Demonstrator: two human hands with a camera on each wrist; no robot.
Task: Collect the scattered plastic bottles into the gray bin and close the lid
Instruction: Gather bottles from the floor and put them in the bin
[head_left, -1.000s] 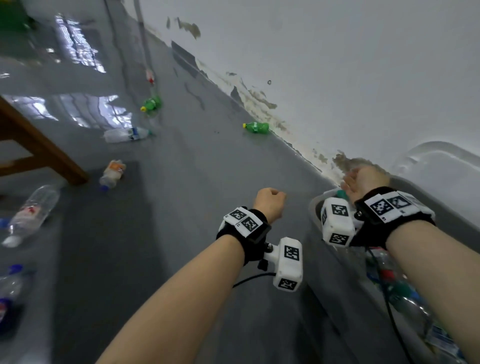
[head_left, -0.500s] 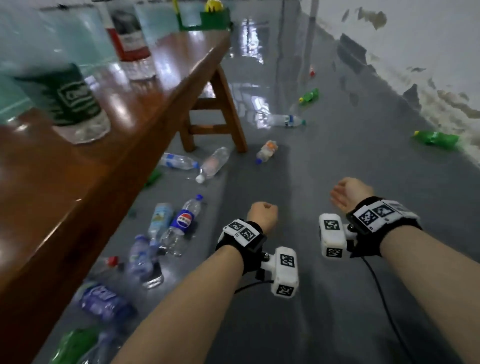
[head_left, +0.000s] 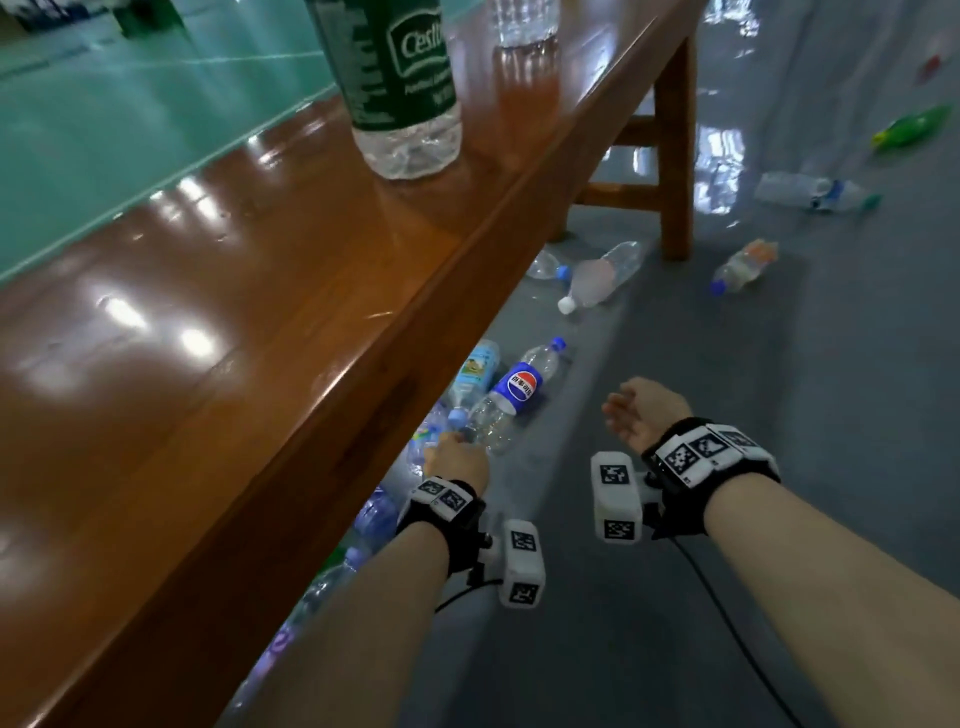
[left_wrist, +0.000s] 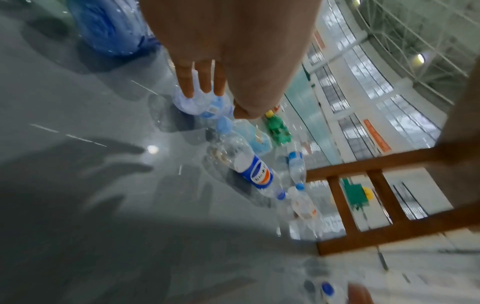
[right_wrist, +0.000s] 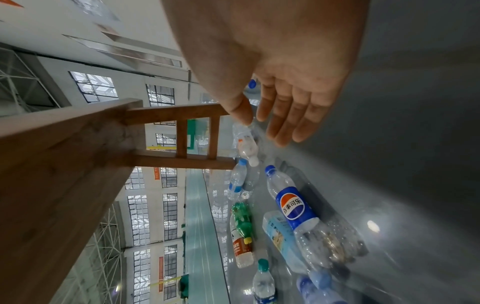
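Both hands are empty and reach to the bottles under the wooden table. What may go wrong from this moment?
1. The left hand reaches beside the table edge; the arm may knock it.
2. Bottles lie packed together around the Pepsi bottle; taking one may roll its neighbours farther under the table.
3. The large green-label bottle stands near that edge and might topple.

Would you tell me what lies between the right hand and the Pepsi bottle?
Only bare gray floor, in the head view, between right hand and Pepsi bottle.
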